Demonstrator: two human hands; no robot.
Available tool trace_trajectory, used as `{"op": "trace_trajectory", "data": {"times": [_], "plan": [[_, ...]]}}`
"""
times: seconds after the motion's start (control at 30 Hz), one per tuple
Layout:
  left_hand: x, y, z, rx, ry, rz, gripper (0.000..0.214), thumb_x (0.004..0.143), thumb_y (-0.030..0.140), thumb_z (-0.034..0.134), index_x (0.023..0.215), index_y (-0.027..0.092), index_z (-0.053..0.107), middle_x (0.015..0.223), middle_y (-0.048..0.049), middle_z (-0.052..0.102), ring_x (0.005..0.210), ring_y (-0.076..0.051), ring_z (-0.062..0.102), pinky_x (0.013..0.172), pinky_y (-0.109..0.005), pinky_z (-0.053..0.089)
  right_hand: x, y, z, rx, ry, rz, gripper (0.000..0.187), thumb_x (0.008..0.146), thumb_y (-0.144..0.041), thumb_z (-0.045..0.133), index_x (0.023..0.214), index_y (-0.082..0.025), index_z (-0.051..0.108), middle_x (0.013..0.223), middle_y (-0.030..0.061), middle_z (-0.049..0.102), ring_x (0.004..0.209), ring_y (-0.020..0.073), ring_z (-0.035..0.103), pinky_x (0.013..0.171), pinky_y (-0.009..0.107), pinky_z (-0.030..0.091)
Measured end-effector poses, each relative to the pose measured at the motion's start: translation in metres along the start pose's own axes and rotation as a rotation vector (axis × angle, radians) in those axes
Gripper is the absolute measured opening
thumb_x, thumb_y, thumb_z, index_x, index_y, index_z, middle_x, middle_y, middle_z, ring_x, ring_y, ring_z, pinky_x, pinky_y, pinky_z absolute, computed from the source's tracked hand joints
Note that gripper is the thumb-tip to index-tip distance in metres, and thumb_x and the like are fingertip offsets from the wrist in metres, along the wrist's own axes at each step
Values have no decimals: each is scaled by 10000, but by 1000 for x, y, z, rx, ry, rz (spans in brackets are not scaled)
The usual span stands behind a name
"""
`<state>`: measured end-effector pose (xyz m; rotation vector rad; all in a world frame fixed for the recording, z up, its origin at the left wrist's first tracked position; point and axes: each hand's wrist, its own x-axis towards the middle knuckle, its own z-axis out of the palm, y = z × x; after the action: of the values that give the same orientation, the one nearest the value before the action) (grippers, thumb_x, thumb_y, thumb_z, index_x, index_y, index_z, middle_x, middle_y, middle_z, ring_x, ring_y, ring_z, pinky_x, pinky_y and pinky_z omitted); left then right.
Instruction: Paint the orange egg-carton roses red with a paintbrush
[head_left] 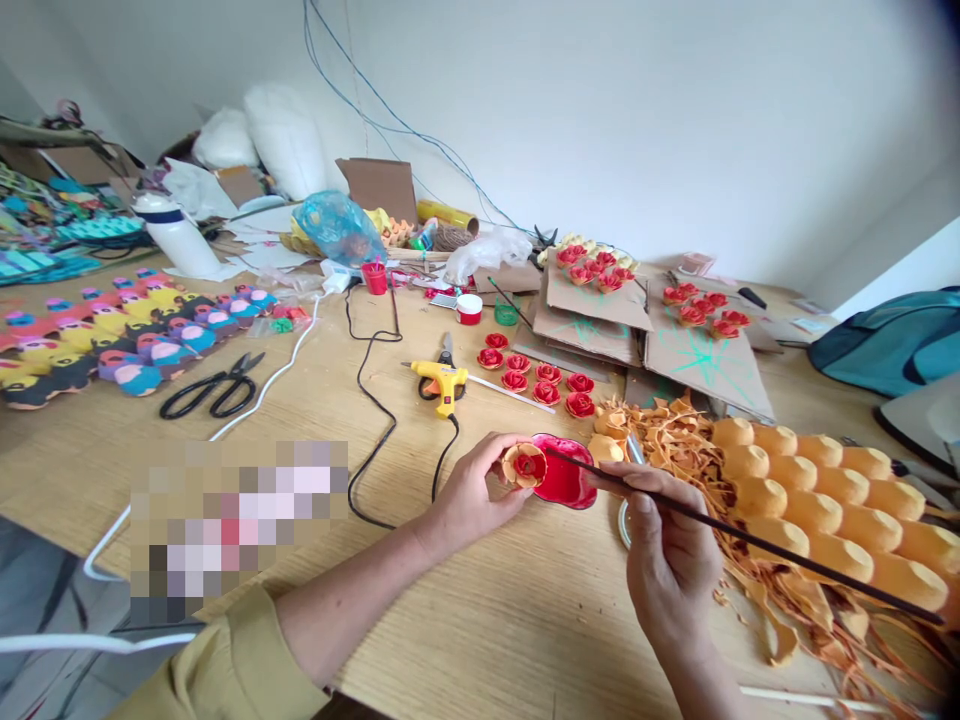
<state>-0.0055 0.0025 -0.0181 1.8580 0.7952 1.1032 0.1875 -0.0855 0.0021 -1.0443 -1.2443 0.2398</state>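
My left hand (480, 490) pinches a small orange flower (523, 466) whose centre is painted red. Just right of it sits a shallow dish of red paint (564, 480), close to my left fingertips. In my right hand (667, 540) is a long, thin dark paintbrush (780, 550), its tip above the dish and near the flower. Beyond my hands, several red flowers (547, 373) lie in rows on the table (450, 640). A yellow glue gun (442, 385) rests to their left, over a pair of scissors.
Orange egg-carton trays (817, 490) and trimmed scraps (682, 440) cover the right side. Cardboard sheets (705, 365) bearing red flowers stand behind. Black scissors (214, 388), a white cable (277, 370) and painted egg-carton figures (142, 335) lie left. A red-lidded jar (469, 309) stands at the back.
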Motion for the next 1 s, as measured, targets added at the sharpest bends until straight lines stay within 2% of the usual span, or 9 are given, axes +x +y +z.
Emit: {"op": "trace_trajectory", "data": {"times": [0.2, 0.37, 0.6, 0.83, 1.0], "plan": [[0, 2, -1, -37, -49, 5, 453, 856, 183, 717, 1307, 181, 668, 1222, -106, 756, 1083, -234, 732, 868, -287, 600, -2, 2, -1, 11, -45, -8, 117, 1064, -206, 582, 1117, -252, 675, 1086, 49, 776, 1012, 174, 778, 878, 307, 638], [1, 2, -1, -34, -24, 7, 459, 841, 143, 706, 1297, 187, 676, 1218, -99, 762, 1087, -229, 734, 905, -292, 594, 1, 3, -5, -115, -131, -119, 154, 1056, -145, 544, 1104, -240, 656, 1059, 50, 770, 1012, 161, 756, 898, 297, 610], [1, -1, -1, 26, 9, 28, 463, 813, 115, 715, 1268, 189, 677, 1196, -92, 768, 1063, -224, 729, 895, -293, 590, 1, 1, -14, -214, -247, -247, 256, 1002, -51, 543, 1158, -237, 625, 1145, 75, 743, 1066, 185, 739, 918, 343, 599], [1, -2, 1, 0, -26, 24, 460, 839, 151, 705, 1297, 185, 675, 1209, -95, 755, 1067, -220, 728, 822, -268, 595, -3, 2, -12, -193, -269, -225, 280, 1001, -42, 535, 1184, -238, 616, 1167, 79, 742, 1092, 188, 733, 961, 366, 598], [0, 0, 1, 6, 3, 23, 433, 836, 151, 714, 1266, 191, 678, 1190, -88, 756, 1071, -218, 728, 902, -295, 591, -3, 5, -13, -221, -303, -217, 280, 1005, -35, 531, 1184, -235, 611, 1179, 76, 727, 1113, 178, 721, 976, 353, 592]]}}
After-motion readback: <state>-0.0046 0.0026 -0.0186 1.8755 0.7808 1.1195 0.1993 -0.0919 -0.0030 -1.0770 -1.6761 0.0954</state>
